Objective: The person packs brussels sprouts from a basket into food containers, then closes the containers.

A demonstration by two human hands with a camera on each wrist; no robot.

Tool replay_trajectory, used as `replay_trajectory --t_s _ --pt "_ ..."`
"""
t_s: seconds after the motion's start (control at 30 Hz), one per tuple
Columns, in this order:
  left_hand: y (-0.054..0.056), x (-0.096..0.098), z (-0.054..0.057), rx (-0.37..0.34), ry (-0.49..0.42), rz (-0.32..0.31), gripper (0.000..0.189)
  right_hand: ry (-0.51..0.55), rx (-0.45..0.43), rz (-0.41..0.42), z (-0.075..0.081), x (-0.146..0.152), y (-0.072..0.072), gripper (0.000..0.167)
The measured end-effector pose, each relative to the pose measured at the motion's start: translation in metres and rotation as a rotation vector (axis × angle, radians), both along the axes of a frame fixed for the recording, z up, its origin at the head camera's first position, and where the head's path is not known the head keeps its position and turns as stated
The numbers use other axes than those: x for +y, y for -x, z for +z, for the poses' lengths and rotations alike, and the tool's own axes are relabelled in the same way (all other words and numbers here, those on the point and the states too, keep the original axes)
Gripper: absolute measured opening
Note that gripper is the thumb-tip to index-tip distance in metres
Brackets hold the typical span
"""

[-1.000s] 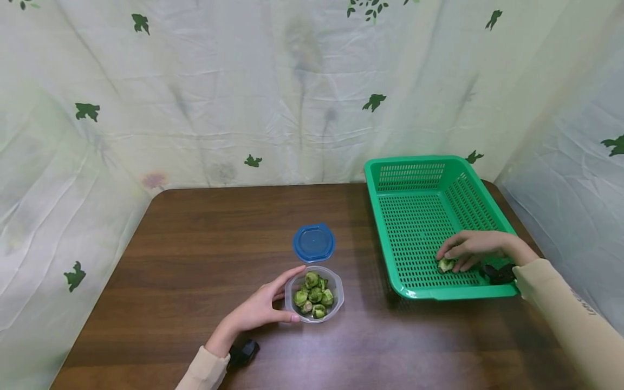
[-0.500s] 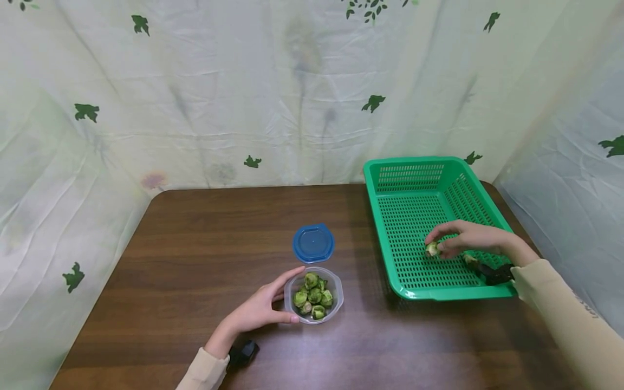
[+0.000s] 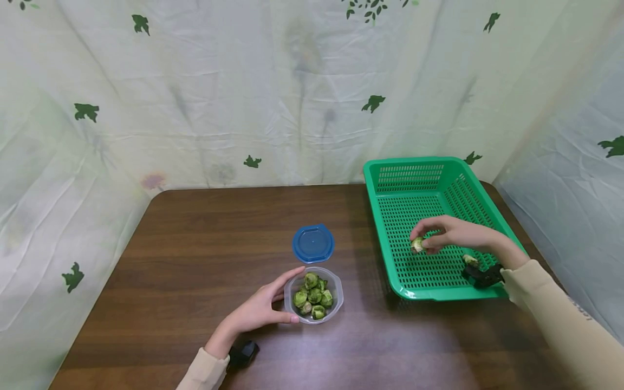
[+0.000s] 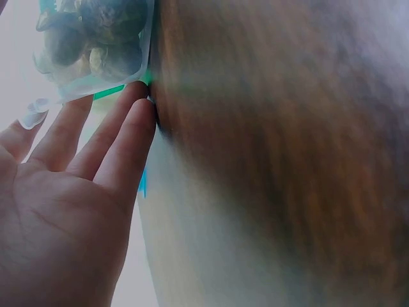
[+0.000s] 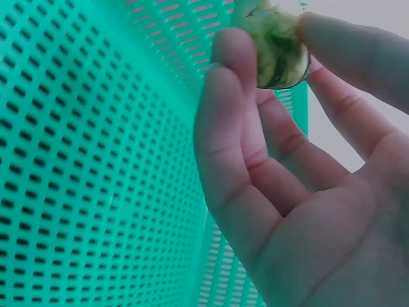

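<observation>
My right hand point(image 3: 453, 232) pinches a Brussels sprout point(image 3: 417, 245) between thumb and fingers, over the green basket point(image 3: 387, 244). The right wrist view shows that sprout point(image 5: 278, 48) up close at the fingertips, with a pale cut side and green leaves. Another sprout point(image 3: 470, 260) lies in the basket beside the black wrist camera. At the middle of the table, my left hand point(image 3: 260, 307) holds the side of a clear plastic container point(image 3: 338, 303), index finger and thumb at its rim. Several sprouts point(image 3: 314, 296) fill the container. In the left wrist view, fingers point(image 4: 128, 141) lie along its wall.
Just behind the container lies a blue lid point(image 3: 313, 244), flat on the brown wooden table point(image 3: 205, 238). The basket's raised rim stands at the table's right side. A pale curtain point(image 3: 219, 97) with leaf prints hangs behind and on both sides.
My right hand has lifted the sprout from the basket's near right part and carried it left and slightly back, uncovering another sprout. The left hand and container have stayed put.
</observation>
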State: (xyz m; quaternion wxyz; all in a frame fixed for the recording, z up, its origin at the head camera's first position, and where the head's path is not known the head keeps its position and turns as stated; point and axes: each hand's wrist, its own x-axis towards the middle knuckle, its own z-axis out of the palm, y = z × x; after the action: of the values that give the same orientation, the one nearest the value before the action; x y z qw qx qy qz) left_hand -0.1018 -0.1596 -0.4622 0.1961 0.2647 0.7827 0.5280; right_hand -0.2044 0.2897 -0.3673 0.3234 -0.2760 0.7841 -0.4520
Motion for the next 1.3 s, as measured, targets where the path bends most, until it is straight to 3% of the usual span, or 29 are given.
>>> replay_trajectory --t_s 0.63,1.3 --pt "0.0 0.002 0.0 0.028 -0.013 -0.002 0.091 0.082 0.044 0.003 0.02 -0.038 -0.011 0.019" --pt "-0.001 0.001 0.0 0.039 -0.012 -0.011 0.09 0.165 -0.032 0.106 0.017 -0.098 -0.023 0.017"
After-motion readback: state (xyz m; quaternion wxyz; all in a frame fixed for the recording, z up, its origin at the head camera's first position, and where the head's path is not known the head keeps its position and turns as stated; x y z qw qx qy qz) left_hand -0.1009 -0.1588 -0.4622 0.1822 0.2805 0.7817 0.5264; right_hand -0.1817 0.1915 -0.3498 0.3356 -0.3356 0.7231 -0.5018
